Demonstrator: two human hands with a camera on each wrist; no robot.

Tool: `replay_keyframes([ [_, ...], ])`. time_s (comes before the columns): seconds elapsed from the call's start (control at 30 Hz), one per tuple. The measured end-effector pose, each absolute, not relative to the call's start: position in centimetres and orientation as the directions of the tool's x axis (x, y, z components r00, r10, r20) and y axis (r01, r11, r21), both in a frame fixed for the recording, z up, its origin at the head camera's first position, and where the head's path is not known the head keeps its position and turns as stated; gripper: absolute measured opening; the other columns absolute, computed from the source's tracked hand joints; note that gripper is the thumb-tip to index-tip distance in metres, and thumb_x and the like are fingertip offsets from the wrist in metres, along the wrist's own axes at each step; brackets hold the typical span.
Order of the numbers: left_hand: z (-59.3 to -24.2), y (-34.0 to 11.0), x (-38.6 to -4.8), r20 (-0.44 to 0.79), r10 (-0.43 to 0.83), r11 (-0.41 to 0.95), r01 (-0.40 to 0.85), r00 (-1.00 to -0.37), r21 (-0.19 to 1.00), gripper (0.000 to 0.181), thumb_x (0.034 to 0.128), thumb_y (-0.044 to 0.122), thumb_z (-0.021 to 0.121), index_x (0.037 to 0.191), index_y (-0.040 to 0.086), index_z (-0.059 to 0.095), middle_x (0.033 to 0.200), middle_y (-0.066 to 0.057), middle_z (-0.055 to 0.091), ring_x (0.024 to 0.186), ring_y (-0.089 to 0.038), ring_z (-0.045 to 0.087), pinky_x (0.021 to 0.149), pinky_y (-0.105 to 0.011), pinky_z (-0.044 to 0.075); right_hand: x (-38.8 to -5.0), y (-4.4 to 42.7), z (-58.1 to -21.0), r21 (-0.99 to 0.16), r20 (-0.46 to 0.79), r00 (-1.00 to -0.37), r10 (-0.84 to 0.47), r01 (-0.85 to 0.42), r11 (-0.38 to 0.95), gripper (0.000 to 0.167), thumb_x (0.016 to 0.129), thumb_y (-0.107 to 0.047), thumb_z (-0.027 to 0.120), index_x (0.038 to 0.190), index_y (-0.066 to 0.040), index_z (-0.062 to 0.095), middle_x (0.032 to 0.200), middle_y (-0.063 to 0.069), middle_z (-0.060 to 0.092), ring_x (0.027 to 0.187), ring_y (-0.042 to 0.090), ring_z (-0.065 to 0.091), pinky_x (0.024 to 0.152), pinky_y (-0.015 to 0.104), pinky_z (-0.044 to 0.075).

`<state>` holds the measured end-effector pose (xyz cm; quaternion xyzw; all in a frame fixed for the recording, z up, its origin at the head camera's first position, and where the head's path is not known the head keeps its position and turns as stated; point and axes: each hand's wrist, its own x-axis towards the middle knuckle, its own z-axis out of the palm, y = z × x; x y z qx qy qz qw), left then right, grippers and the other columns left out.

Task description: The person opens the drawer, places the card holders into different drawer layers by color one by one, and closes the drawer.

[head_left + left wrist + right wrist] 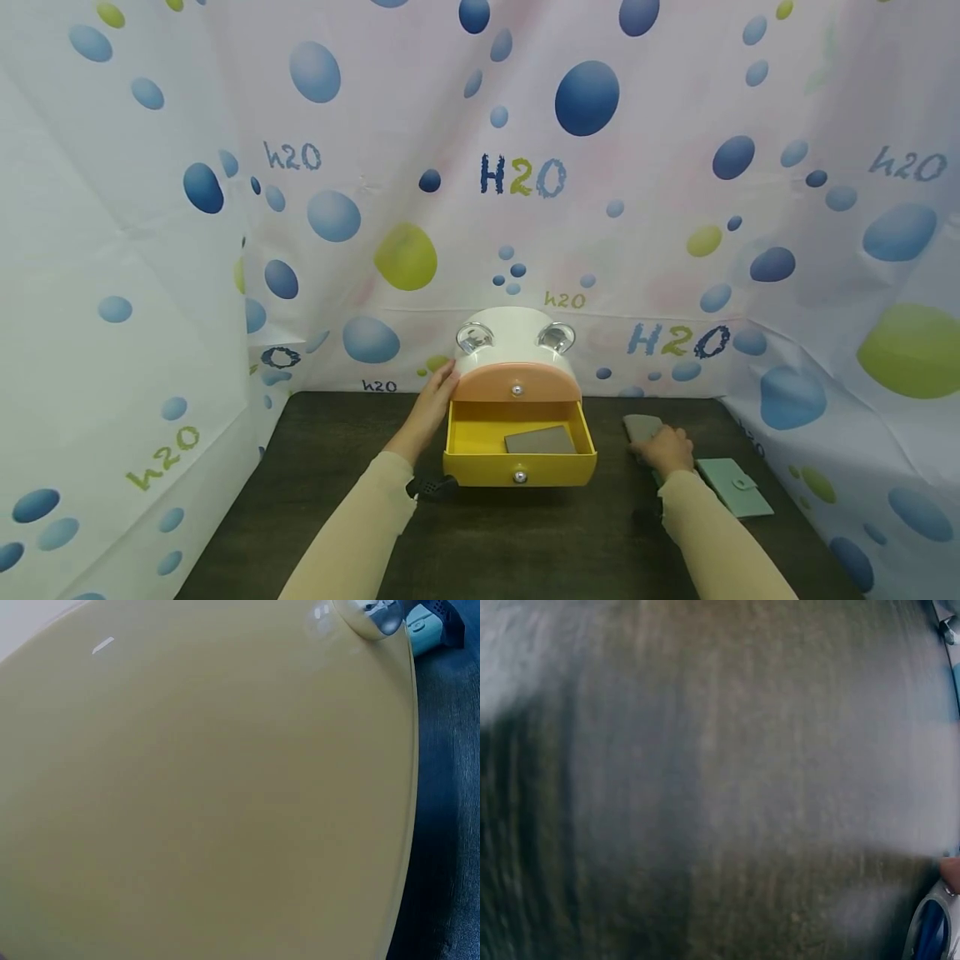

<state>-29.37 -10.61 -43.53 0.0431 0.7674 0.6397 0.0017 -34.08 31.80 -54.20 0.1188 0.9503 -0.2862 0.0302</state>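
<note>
A small drawer box with a white domed top stands at the table's back; its yellow lower drawer is pulled out. Inside that drawer lies a flat grey case. My left hand rests along the box's left side, fingers fairly straight. To the right of the box, my right hand pinches a flat grey wallet by its near end. Beside this hand lies a mint-green wallet with a snap strap. In the left wrist view, the yellow drawer front fills most of the picture.
The orange upper drawer is closed. Two round silver pieces stick out from the dome. A patterned curtain stands behind and beside the dark table. Blur covers most of the right wrist view.
</note>
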Motion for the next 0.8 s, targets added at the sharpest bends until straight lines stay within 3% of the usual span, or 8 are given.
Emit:
replay_keyframes([
  [0.47,-45.6,-10.7,-30.5,0.074,0.032,0.197,0.079,-0.997,0.977,0.072,0.1046,0.053,0.043,0.16,0.012,0.024,0.163,-0.011,0.026,0.149,-0.036,0.023,0.118,-0.059,0.021,-33.8,31.2,-54.0,-0.561,-0.119,-0.972,0.201,0.233,0.794,0.082,0.085,-0.031,0.071,0.139,0.02,0.037,0.13,0.042,0.038,0.117,0.056,0.038,0.097,0.067,0.038],
  [0.8,-45.6,-10.8,-30.6,0.065,0.035,0.177,0.07,-0.997,0.982,0.067,0.1071,0.047,0.041,0.16,0.009,0.023,0.164,-0.014,0.023,0.15,-0.037,0.019,0.119,-0.06,0.017,-34.0,31.1,-53.7,-0.576,-0.039,-0.982,0.187,0.175,0.798,0.082,0.084,-0.03,0.072,0.14,0.019,0.038,0.128,0.041,0.041,0.113,0.055,0.042,0.095,0.066,0.04],
])
